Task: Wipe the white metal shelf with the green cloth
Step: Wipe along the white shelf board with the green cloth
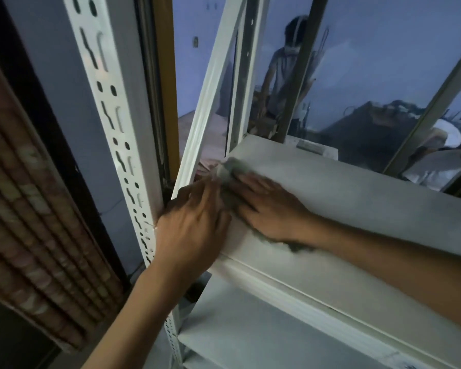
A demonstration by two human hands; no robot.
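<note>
The white metal shelf (357,198) runs from the middle of the view to the right, with a lower shelf board (250,331) under it. The green cloth (230,169) lies crumpled on the shelf's left end. My right hand (269,206) presses flat on the cloth, which shows past the fingertips and under the wrist. My left hand (194,225) rests at the shelf's left front corner, fingers spread and touching the cloth's edge. The image is blurred around both hands.
A white perforated upright post (117,123) stands left of the shelf. A rolled bamboo blind (32,203) hangs at far left. A white slanted frame bar (210,83) rises behind the shelf. Beyond it a person bends over dark items on the floor.
</note>
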